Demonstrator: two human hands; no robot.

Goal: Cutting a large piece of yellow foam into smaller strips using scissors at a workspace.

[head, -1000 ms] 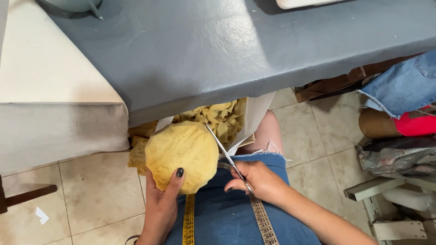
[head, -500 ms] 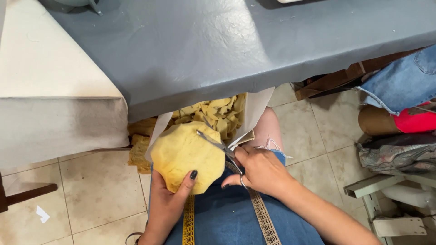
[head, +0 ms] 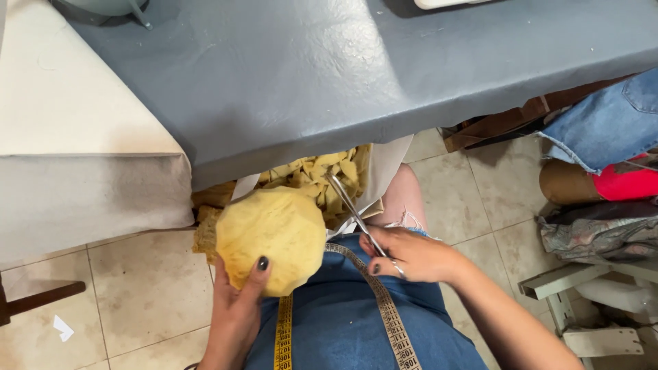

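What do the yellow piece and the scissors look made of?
Yellow piece: likely foam or sponge, with a matte, porous-looking surface and a cleanly cut edge; matching scraps lie behind it. Scissors: metal blades, going by their shiny silver glint.

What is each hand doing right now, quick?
Left hand: closed around the round yellow foam piece, holding it from below.
Right hand: closed on the scissors, blades pointing at the foam's edge.

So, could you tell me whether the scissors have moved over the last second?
Yes. The scissors swung from the yellow foam piece toward the bag of scraps under the grey table edge.
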